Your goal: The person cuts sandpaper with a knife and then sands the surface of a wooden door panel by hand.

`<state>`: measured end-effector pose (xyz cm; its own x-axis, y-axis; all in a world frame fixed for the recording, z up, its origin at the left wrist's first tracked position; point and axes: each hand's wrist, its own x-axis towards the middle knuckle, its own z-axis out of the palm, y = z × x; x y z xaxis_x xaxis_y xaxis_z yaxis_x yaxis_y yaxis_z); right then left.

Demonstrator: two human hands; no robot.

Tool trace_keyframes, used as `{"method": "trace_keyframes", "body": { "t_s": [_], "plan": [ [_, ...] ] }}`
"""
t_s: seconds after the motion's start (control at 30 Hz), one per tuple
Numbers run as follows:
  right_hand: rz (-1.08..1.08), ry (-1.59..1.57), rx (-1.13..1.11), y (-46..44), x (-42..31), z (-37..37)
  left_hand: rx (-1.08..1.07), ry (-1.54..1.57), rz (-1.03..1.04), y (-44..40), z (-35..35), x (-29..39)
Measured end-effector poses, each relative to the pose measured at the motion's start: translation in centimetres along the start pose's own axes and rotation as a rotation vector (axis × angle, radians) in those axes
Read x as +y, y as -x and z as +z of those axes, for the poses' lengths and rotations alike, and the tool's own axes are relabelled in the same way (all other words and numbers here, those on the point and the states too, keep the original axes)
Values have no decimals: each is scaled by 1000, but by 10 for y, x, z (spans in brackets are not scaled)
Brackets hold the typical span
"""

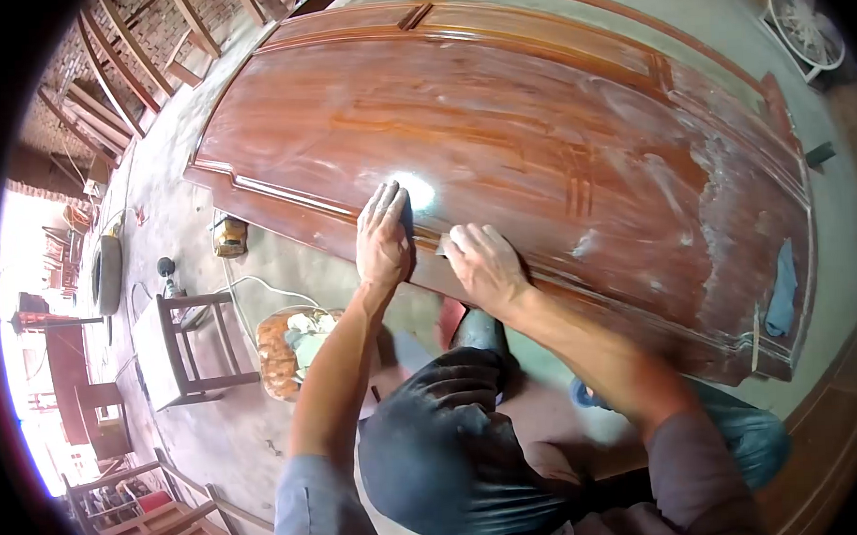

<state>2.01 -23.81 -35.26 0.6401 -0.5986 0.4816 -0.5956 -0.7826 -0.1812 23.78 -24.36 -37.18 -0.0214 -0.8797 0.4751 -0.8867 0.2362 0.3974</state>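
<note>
Wooden panel (499, 138) runs 10 to 4 o'clock, long edge facing 7; probably set so edge falls in easy reach. Left hand (383, 241): fingers together, pointing 12, laid over edge, likely steadying; can't tell if anything's underneath. Right hand (482, 263): fingertips pinched narrow, aimed 11, likely for control. Blue cloth (781, 290) at 3 o'clock, on panel; wood stick (757, 336) just beside. Both in way along right end. Last, thin piece (441, 245) in right pinch, type unclear.
</note>
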Motion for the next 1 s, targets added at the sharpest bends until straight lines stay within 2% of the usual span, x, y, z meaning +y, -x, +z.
{"method": "trace_keyframes", "body": {
  "t_s": [0.13, 0.17, 0.27, 0.37, 0.47, 0.63, 0.7, 0.77, 0.87, 1.0],
  "plan": [
    [17, -23, 11, 92, 48, -69, 24, 5, 27, 0, -2, 1],
    [48, 19, -63, 122, 60, -96, 26, 16, 33, -1, -3, 2],
    [83, 60, -79, 189, 88, -139, 36, -22, 48, 0, 6, -10],
    [129, 70, -102, 178, 75, -128, 27, -4, -14, -3, 4, 8],
    [113, 68, -79, 143, 57, -95, 0, 41, 68, -1, 2, -6],
    [104, 120, -90, 217, 97, -167, 7, 20, 81, 0, 2, -6],
    [234, 144, -127, 248, 102, -198, 7, 12, 56, 0, 0, -4],
    [214, 138, -79, 249, 99, -183, 12, 6, 28, -3, 2, 6],
    [133, 154, -13, 200, 80, -135, -12, -35, 76, 0, 6, -8],
    [146, 126, -68, 213, 89, -158, 0, 11, 114, 0, 6, -7]
  ]
}}
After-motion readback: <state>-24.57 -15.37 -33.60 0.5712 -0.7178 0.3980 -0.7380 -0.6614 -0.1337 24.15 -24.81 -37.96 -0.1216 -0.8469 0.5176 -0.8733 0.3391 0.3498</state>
